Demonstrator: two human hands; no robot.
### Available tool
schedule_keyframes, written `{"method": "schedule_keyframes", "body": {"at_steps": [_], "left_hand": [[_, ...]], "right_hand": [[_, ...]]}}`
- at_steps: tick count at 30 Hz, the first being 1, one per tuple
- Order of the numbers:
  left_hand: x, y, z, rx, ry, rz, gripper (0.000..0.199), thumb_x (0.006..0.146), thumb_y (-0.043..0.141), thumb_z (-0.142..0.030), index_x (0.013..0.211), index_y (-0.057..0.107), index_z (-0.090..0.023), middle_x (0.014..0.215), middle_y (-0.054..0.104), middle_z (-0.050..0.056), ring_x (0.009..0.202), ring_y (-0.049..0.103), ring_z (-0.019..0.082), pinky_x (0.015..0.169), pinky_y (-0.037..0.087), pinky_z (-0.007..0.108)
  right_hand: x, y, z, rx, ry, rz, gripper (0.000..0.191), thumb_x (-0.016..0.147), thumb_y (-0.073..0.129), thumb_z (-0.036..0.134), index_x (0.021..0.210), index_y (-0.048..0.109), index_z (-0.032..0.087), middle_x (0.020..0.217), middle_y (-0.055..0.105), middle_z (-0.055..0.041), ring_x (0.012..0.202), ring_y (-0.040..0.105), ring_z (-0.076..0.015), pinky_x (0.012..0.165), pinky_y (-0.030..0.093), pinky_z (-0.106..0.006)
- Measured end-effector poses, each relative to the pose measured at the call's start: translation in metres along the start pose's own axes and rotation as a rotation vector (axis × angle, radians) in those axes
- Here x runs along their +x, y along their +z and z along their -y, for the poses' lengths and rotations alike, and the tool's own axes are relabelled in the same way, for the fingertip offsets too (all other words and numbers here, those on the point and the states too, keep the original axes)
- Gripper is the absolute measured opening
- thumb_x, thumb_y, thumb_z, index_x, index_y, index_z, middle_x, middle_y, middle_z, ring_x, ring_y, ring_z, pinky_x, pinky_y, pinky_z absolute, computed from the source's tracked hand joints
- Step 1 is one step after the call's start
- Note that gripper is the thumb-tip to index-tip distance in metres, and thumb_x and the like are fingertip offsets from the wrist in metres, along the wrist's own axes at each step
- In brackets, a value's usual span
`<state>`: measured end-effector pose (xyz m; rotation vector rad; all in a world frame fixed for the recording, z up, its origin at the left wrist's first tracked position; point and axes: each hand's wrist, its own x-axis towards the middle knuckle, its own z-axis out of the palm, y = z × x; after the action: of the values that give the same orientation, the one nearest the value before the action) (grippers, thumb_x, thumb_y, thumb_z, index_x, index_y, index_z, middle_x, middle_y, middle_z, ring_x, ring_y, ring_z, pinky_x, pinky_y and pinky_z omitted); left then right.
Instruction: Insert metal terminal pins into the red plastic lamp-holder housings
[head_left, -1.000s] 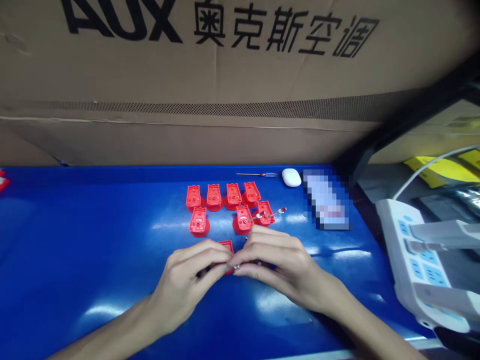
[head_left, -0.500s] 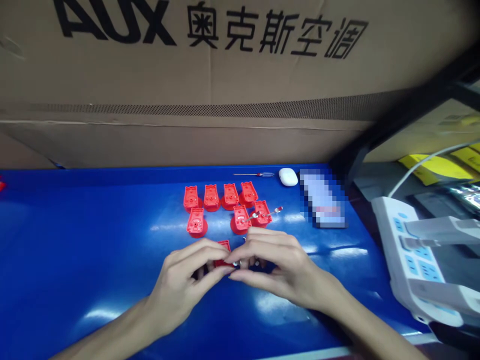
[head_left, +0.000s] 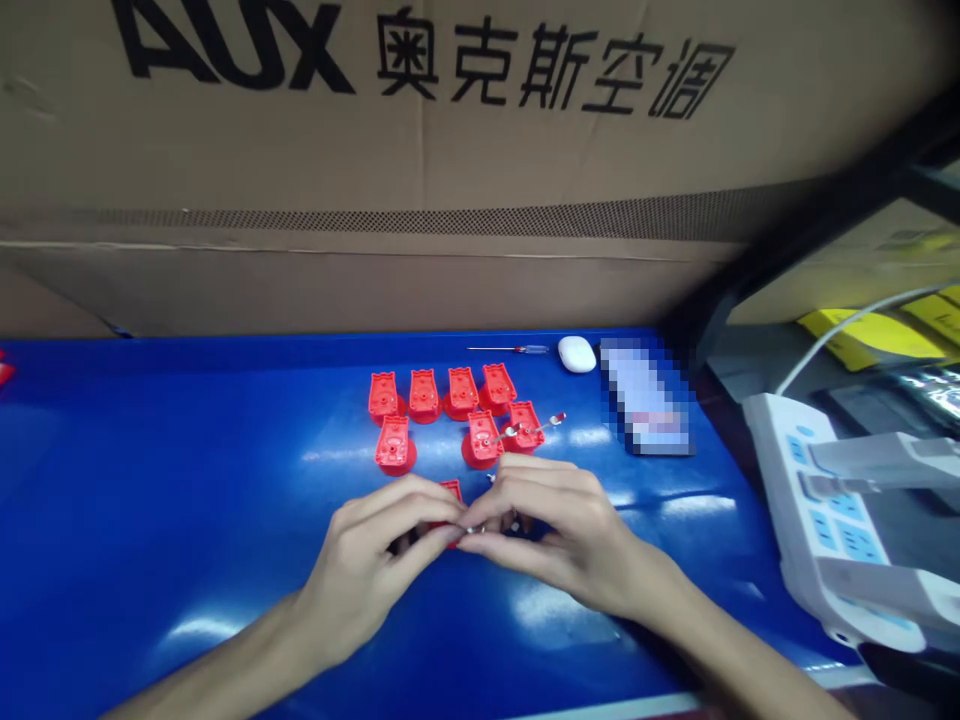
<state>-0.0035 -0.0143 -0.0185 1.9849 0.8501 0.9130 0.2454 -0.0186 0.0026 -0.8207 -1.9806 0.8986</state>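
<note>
My left hand (head_left: 386,560) and my right hand (head_left: 559,525) meet fingertip to fingertip over the blue table (head_left: 225,500). Between their thumbs and forefingers is a small shiny metal part (head_left: 471,530); its shape is mostly hidden. A red plastic part (head_left: 452,489) lies just behind the fingertips, largely covered by my left hand. Beyond my hands several red parts (head_left: 394,440) stand in two rows. Two of them, a red part (head_left: 484,437) and the one right of it, carry thin metal pieces (head_left: 555,421) that stick out to the right.
A screwdriver (head_left: 531,349), a white rounded case (head_left: 577,354) and a blurred-out flat object (head_left: 646,400) lie at the back. On the right is a white power strip (head_left: 832,520) with plugs. A large cardboard box (head_left: 420,290) stands behind the table.
The fingertips of both hands have drawn closer together around the small metal part. My left fingertips have shifted slightly right and now cover more of it.
</note>
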Motion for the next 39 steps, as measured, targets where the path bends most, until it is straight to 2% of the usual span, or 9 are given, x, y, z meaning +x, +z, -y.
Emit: {"method": "schedule_keyframes", "body": {"at_steps": [4, 7, 12, 15, 16, 19, 21, 25, 39], "left_hand": [[0.0, -0.002, -0.005, 0.022, -0.029, -0.004, 0.017, 0.102, 0.077, -0.017, 0.117, 0.076, -0.025, 0.111, 0.078, 0.004, 0.078, 0.071, 0.011, 0.066, 0.058, 0.022], [-0.001, -0.004, -0.007, 0.069, -0.031, -0.021, 0.028, 0.098, 0.082, -0.021, 0.125, 0.074, -0.027, 0.123, 0.075, 0.006, 0.077, 0.07, 0.011, 0.065, 0.059, 0.023], [-0.003, -0.004, -0.007, 0.175, -0.114, 0.028, 0.053, 0.093, 0.086, -0.028, 0.143, 0.066, -0.033, 0.142, 0.068, 0.006, 0.077, 0.069, 0.01, 0.065, 0.061, 0.024], [-0.003, -0.001, -0.005, 0.218, -0.158, 0.059, 0.06, 0.092, 0.086, -0.027, 0.147, 0.063, -0.034, 0.148, 0.065, 0.006, 0.074, 0.066, 0.009, 0.066, 0.061, 0.025], [-0.003, -0.001, -0.005, 0.226, -0.168, 0.062, 0.059, 0.092, 0.085, -0.026, 0.147, 0.063, -0.034, 0.148, 0.064, 0.006, 0.074, 0.065, 0.009, 0.066, 0.061, 0.025], [-0.003, 0.001, -0.004, 0.217, -0.183, 0.06, 0.052, 0.096, 0.08, -0.023, 0.144, 0.064, -0.034, 0.143, 0.066, 0.004, 0.071, 0.061, 0.008, 0.064, 0.058, 0.023], [-0.003, 0.002, -0.003, 0.204, -0.191, 0.062, 0.048, 0.1, 0.077, -0.024, 0.144, 0.063, -0.035, 0.139, 0.068, 0.003, 0.07, 0.059, 0.008, 0.062, 0.055, 0.022], [-0.005, 0.002, -0.001, 0.206, -0.234, 0.07, 0.048, 0.103, 0.074, -0.027, 0.148, 0.06, -0.035, 0.134, 0.069, 0.002, 0.07, 0.057, 0.008, 0.06, 0.052, 0.022], [-0.006, 0.003, 0.001, 0.218, -0.222, 0.059, 0.047, 0.105, 0.073, -0.028, 0.149, 0.059, -0.033, 0.132, 0.069, 0.003, 0.07, 0.059, 0.008, 0.062, 0.052, 0.023]], "right_hand": [[0.001, -0.004, 0.003, 0.022, 0.017, 0.014, 0.019, 0.101, 0.083, 0.028, 0.118, 0.079, 0.019, 0.086, 0.075, -0.0009, 0.075, 0.067, -0.0144, 0.072, 0.055, -0.029], [0.003, -0.01, 0.005, 0.034, 0.024, 0.005, 0.028, 0.096, 0.089, 0.032, 0.119, 0.079, 0.019, 0.083, 0.076, -0.0007, 0.069, 0.067, -0.0141, 0.068, 0.056, -0.028], [-0.001, -0.03, 0.011, -0.01, -0.002, -0.13, 0.016, 0.096, 0.079, 0.019, 0.112, 0.081, 0.02, 0.073, 0.075, -0.0001, 0.059, 0.067, -0.015, 0.058, 0.052, -0.029], [-0.006, -0.05, 0.015, -0.049, 0.036, -0.207, 0.01, 0.098, 0.07, 0.017, 0.097, 0.079, 0.022, 0.067, 0.071, 0.0005, 0.054, 0.061, -0.0148, 0.055, 0.047, -0.03], [-0.007, -0.057, 0.015, -0.07, 0.131, -0.136, 0.013, 0.099, 0.07, 0.02, 0.09, 0.078, 0.023, 0.063, 0.067, 0.0015, 0.052, 0.057, -0.0143, 0.054, 0.044, -0.029], [-0.009, -0.076, 0.011, -0.155, 0.473, 0.246, 0.024, 0.1, 0.074, 0.033, 0.078, 0.074, 0.023, 0.053, 0.05, 0.0061, 0.047, 0.041, -0.0114, 0.047, 0.032, -0.027], [-0.009, -0.082, 0.004, -0.248, 0.59, 0.329, 0.024, 0.1, 0.075, 0.038, 0.081, 0.076, 0.023, 0.053, 0.047, 0.007, 0.049, 0.038, -0.0112, 0.048, 0.029, -0.027], [-0.011, -0.084, -0.009, -0.332, 0.639, 0.318, 0.018, 0.099, 0.076, 0.04, 0.091, 0.079, 0.024, 0.057, 0.049, 0.0072, 0.051, 0.041, -0.0116, 0.051, 0.029, -0.027], [-0.015, -0.084, -0.026, -0.451, 0.567, 0.291, 0.025, 0.101, 0.078, 0.048, 0.116, 0.079, 0.027, 0.065, 0.057, 0.006, 0.055, 0.048, -0.0137, 0.056, 0.033, -0.026]]}}
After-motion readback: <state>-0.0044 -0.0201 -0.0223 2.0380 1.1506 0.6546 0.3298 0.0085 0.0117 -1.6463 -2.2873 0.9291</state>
